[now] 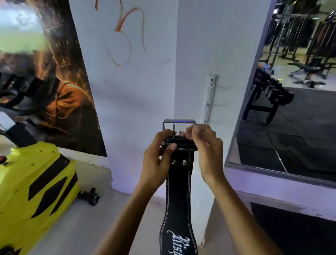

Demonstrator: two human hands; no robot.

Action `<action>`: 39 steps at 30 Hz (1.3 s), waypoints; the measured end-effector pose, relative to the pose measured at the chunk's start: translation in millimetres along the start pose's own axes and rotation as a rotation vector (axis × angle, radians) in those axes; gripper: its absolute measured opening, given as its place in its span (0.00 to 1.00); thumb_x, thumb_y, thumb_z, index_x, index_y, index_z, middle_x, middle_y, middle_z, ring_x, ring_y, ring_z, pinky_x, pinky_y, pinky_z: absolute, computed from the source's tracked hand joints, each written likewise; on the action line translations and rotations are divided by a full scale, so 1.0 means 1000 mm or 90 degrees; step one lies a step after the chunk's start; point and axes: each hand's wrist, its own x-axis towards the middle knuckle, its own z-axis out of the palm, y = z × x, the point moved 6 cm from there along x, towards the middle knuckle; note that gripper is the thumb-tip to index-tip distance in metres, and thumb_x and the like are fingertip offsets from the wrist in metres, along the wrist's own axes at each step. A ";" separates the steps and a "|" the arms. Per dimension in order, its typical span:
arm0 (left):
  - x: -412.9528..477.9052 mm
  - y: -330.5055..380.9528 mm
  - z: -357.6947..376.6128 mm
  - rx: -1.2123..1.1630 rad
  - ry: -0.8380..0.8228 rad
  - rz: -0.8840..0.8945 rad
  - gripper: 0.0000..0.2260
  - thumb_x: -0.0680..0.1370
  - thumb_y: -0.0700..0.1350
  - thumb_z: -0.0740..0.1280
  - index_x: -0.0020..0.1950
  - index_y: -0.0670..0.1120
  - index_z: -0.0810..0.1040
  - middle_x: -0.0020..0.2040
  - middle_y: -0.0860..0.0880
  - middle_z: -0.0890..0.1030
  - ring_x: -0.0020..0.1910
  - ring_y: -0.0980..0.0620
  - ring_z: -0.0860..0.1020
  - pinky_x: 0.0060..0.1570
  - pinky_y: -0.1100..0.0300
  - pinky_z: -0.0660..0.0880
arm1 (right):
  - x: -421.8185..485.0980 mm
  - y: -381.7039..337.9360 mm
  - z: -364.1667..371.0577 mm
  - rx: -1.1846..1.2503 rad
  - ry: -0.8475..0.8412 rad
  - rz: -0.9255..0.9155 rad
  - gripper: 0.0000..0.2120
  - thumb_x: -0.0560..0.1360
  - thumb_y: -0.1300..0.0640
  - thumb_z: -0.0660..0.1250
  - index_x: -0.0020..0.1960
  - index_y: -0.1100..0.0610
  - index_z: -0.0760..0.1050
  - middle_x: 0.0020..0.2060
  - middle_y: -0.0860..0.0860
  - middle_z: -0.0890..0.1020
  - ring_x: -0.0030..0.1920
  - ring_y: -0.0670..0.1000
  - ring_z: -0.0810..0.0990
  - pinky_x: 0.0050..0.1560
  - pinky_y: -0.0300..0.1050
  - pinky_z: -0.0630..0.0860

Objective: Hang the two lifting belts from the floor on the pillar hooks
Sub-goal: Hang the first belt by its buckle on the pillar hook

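A black leather lifting belt (178, 189) with white stitching and white lettering hangs down in front of me. Its metal buckle (179, 123) points up, level with the lower end of the hook rail. My left hand (157, 156) grips the belt's top from the left. My right hand (207, 146) pinches the same end from the right, just under the buckle. A white hook rail (209, 99) is fixed upright on the white pillar (206, 42), just above and right of the buckle, with nothing on it. A second belt is not in view.
A yellow exercise bike (26, 190) stands at the left, with its pedal (90, 195) near the pillar's base. A wall poster (58, 86) hangs behind it. A large mirror (301, 85) at the right reflects a dumbbell rack and gym machines.
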 end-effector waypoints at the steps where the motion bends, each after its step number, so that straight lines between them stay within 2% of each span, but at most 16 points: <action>1: 0.004 -0.001 0.008 -0.009 0.002 -0.002 0.12 0.78 0.42 0.63 0.57 0.59 0.72 0.49 0.55 0.80 0.43 0.57 0.79 0.43 0.66 0.74 | 0.007 0.001 -0.005 0.041 0.009 0.046 0.11 0.75 0.51 0.69 0.42 0.59 0.82 0.40 0.54 0.83 0.42 0.46 0.85 0.46 0.36 0.78; 3: 0.012 -0.002 0.024 -0.031 0.009 -0.008 0.11 0.78 0.43 0.63 0.57 0.57 0.72 0.51 0.52 0.80 0.45 0.53 0.79 0.44 0.62 0.75 | 0.020 0.001 -0.015 0.036 0.022 0.057 0.08 0.74 0.53 0.72 0.37 0.51 0.83 0.38 0.54 0.85 0.41 0.48 0.84 0.48 0.45 0.78; 5: 0.022 -0.002 0.037 -0.053 0.011 -0.002 0.11 0.78 0.44 0.62 0.58 0.58 0.73 0.54 0.48 0.80 0.49 0.48 0.80 0.46 0.53 0.78 | 0.031 -0.002 -0.025 -0.004 0.015 -0.002 0.09 0.74 0.58 0.72 0.37 0.48 0.83 0.40 0.49 0.85 0.43 0.47 0.82 0.49 0.44 0.76; 7: 0.035 0.002 0.048 -0.067 0.009 0.010 0.11 0.78 0.47 0.62 0.58 0.60 0.72 0.54 0.47 0.80 0.49 0.45 0.81 0.48 0.46 0.79 | 0.044 -0.003 -0.036 0.008 0.001 -0.044 0.08 0.73 0.61 0.73 0.44 0.50 0.78 0.42 0.48 0.86 0.45 0.48 0.82 0.49 0.40 0.76; 10: 0.056 0.005 0.059 -0.151 0.009 0.004 0.13 0.77 0.47 0.64 0.60 0.57 0.67 0.50 0.42 0.79 0.45 0.38 0.80 0.44 0.42 0.79 | 0.071 0.006 -0.056 0.048 -0.005 -0.033 0.17 0.72 0.54 0.73 0.53 0.50 0.66 0.46 0.55 0.86 0.49 0.54 0.85 0.56 0.51 0.78; 11: 0.064 0.002 0.062 -0.170 0.006 -0.014 0.16 0.77 0.46 0.64 0.62 0.56 0.65 0.51 0.38 0.79 0.45 0.36 0.80 0.44 0.41 0.79 | 0.081 0.009 -0.060 0.033 -0.005 -0.026 0.17 0.71 0.49 0.72 0.54 0.47 0.68 0.47 0.56 0.86 0.50 0.55 0.85 0.58 0.55 0.78; 13: 0.079 -0.003 0.070 -0.167 -0.004 -0.051 0.20 0.77 0.44 0.65 0.67 0.55 0.64 0.51 0.37 0.79 0.45 0.41 0.82 0.43 0.48 0.81 | 0.100 0.015 -0.065 -0.022 -0.008 -0.007 0.10 0.71 0.45 0.71 0.51 0.43 0.79 0.45 0.53 0.87 0.50 0.55 0.85 0.57 0.62 0.79; 16: 0.102 -0.014 0.080 -0.153 -0.018 -0.076 0.16 0.76 0.45 0.66 0.63 0.51 0.74 0.50 0.44 0.82 0.45 0.47 0.82 0.38 0.57 0.80 | 0.122 0.022 -0.069 -0.042 0.007 0.003 0.04 0.74 0.50 0.71 0.44 0.46 0.85 0.41 0.51 0.87 0.47 0.56 0.86 0.53 0.66 0.79; 20: 0.143 -0.017 0.083 -0.102 -0.066 -0.046 0.10 0.77 0.46 0.67 0.57 0.48 0.80 0.48 0.49 0.84 0.47 0.43 0.83 0.41 0.47 0.81 | 0.149 0.014 -0.068 -0.043 0.067 -0.043 0.05 0.76 0.59 0.70 0.47 0.51 0.84 0.42 0.50 0.87 0.47 0.51 0.85 0.55 0.58 0.81; 23: 0.180 -0.005 0.084 -0.085 -0.133 -0.021 0.09 0.80 0.46 0.63 0.56 0.46 0.79 0.45 0.48 0.82 0.42 0.53 0.81 0.33 0.57 0.79 | 0.174 -0.002 -0.061 -0.096 0.116 -0.129 0.05 0.78 0.59 0.68 0.48 0.56 0.83 0.42 0.51 0.86 0.46 0.51 0.84 0.51 0.50 0.81; 26: 0.222 0.012 0.079 -0.072 -0.121 -0.009 0.16 0.83 0.51 0.56 0.52 0.43 0.80 0.46 0.42 0.83 0.40 0.53 0.81 0.31 0.61 0.77 | 0.198 -0.019 -0.047 -0.138 0.146 -0.201 0.06 0.79 0.60 0.66 0.48 0.60 0.81 0.39 0.46 0.84 0.42 0.43 0.82 0.45 0.35 0.77; 29: 0.263 0.032 0.073 -0.023 -0.086 0.048 0.20 0.82 0.52 0.57 0.47 0.40 0.81 0.41 0.39 0.84 0.36 0.48 0.82 0.32 0.53 0.80 | 0.218 -0.041 -0.035 -0.186 0.179 -0.286 0.06 0.79 0.61 0.65 0.48 0.62 0.81 0.38 0.40 0.81 0.40 0.35 0.78 0.39 0.25 0.70; 31: 0.287 0.048 0.071 0.021 -0.055 0.114 0.20 0.83 0.51 0.57 0.38 0.44 0.80 0.32 0.45 0.81 0.32 0.47 0.79 0.35 0.50 0.78 | 0.233 -0.059 -0.030 -0.211 0.197 -0.340 0.06 0.79 0.62 0.65 0.48 0.61 0.81 0.38 0.40 0.79 0.40 0.32 0.77 0.38 0.23 0.69; 33: 0.309 0.067 0.066 0.037 -0.006 0.172 0.20 0.82 0.51 0.58 0.32 0.48 0.75 0.26 0.49 0.75 0.28 0.48 0.74 0.34 0.53 0.73 | 0.254 -0.079 -0.026 -0.226 0.213 -0.382 0.06 0.79 0.62 0.65 0.48 0.61 0.80 0.37 0.39 0.79 0.39 0.32 0.77 0.38 0.24 0.69; 36: 0.340 0.101 0.059 0.008 0.077 0.253 0.20 0.81 0.50 0.62 0.35 0.39 0.78 0.28 0.38 0.77 0.25 0.47 0.71 0.29 0.58 0.69 | 0.288 -0.115 -0.018 -0.253 0.236 -0.428 0.07 0.80 0.60 0.63 0.48 0.61 0.79 0.35 0.39 0.77 0.36 0.33 0.76 0.37 0.27 0.68; 39: 0.372 0.134 0.056 -0.006 0.145 0.323 0.22 0.81 0.49 0.62 0.33 0.35 0.75 0.25 0.41 0.72 0.25 0.55 0.64 0.27 0.65 0.61 | 0.320 -0.155 -0.012 -0.290 0.264 -0.474 0.09 0.81 0.59 0.61 0.49 0.62 0.78 0.33 0.40 0.75 0.34 0.36 0.75 0.36 0.30 0.68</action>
